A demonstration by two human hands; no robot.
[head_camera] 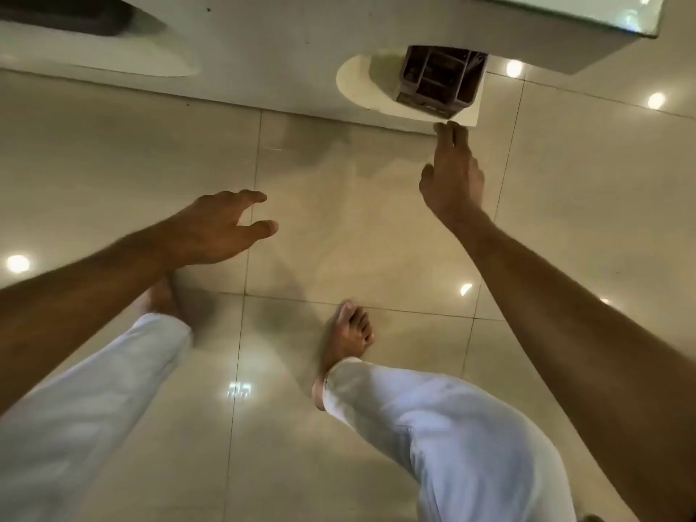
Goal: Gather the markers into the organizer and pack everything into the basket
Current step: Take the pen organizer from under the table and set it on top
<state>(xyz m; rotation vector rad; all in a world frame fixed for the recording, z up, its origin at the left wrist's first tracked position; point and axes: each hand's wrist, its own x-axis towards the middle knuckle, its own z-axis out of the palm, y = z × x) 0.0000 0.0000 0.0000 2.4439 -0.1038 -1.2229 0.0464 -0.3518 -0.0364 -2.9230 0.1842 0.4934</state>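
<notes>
Head view: the person stands barefoot on a glossy beige tiled floor (pixel 376 227), in white trousers (pixel 470 427), looking straight down. The right hand (pixel 452 182) reaches forward with its fingers (pixel 450 131) stretched out nearly straight and close together, thumb spread to the side; it holds nothing, and the fingertips sit just at the near edge of the low white ledge (pixel 263 88) that runs across the top of the picture. Whether they actually touch that edge cannot be told. The brown organizer (pixel 440 81) stands on this ledge just beyond those fingertips, near the ledge's right end, partly under the corner of a white table (pixel 565 32); its compartments look dark, and no markers can be made out in them. The left hand (pixel 218 227) hovers over the floor, well apart from the organizer, fingers loosely spread and slightly curved, thumb out, holding nothing
</notes>
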